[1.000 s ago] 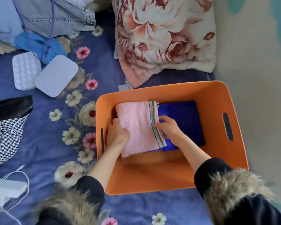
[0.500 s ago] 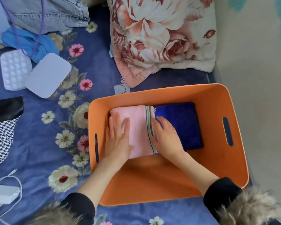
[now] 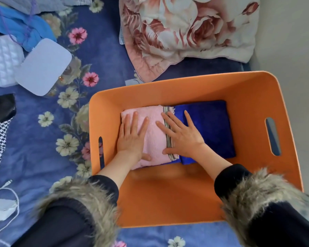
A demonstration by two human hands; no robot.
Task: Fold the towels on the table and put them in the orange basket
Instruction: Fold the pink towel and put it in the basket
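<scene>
the orange basket (image 3: 194, 90) holds a folded pink towel (image 3: 154, 139) lying partly on a blue towel (image 3: 210, 127). the left hand (image 3: 132, 138) and right hand (image 3: 182, 138) press flat on them, fingers straight, grasping nothing. a flowery pillow (image 3: 185, 32) lies just behind the basket.

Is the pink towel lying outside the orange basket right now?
No, the folded pink towel lies inside the orange basket, beside the blue towel, with both hands flat on it.

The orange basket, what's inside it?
Inside the orange basket lie a folded pink towel and a blue towel. The left hand and right hand press flat on them, hiding parts.
</scene>
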